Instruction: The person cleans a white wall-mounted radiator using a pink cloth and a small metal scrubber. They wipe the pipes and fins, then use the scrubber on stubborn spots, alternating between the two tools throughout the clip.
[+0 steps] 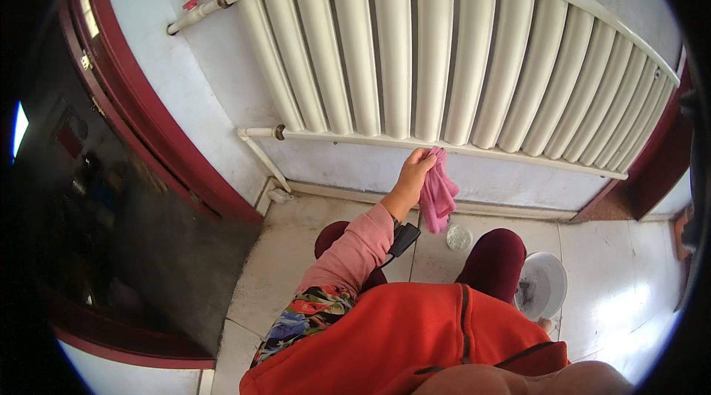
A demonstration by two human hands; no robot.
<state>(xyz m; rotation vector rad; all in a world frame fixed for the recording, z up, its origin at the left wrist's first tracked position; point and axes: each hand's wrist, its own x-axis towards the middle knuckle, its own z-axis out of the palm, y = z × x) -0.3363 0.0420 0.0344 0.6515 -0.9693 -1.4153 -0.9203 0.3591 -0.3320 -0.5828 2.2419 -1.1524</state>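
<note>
My left hand [412, 178] is raised near the lower edge of a cream radiator [433, 56], its thumb and fingers pinching a folded pink cloth [437, 195] that hangs down. A black device with a cable [404, 240] shows beside that wrist. Below the cloth, a round clear object [459, 237], perhaps a glass dish, is on the tiled floor between my knees. To the right of my right knee stands a white bucket [547, 284] with dark matter inside. Of my right hand [545, 325] only a small part shows at the bucket's near rim; its grip is hidden.
A radiator pipe [265, 164] runs down to the floor at the left, near a small whitish crumpled thing [279, 195]. Further left is a dark red door frame [161, 134] with a dark room beyond. Another dark red frame [616, 200] stands at the right.
</note>
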